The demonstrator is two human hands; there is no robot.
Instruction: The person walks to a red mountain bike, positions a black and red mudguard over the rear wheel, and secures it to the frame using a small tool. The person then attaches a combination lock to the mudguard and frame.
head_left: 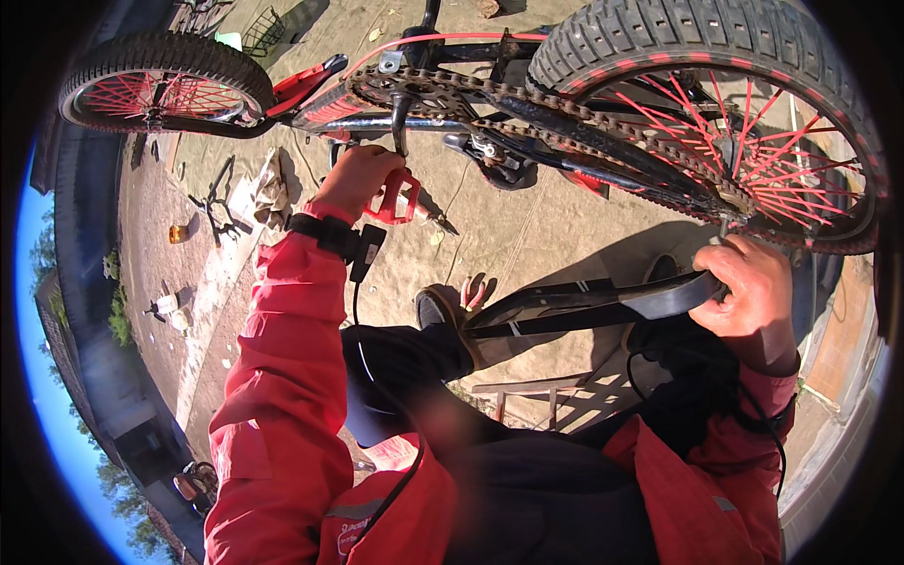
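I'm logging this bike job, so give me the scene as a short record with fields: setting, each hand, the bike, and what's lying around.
setting: outdoors, sunlit dirt ground
bike: upside down, red-spoked rear wheel, rusty chain, front wheel
left hand: gripping the red pedal
right hand: holding a black inner tube beside the rear wheel
on ground: red-handled pliers, rag, orange jar
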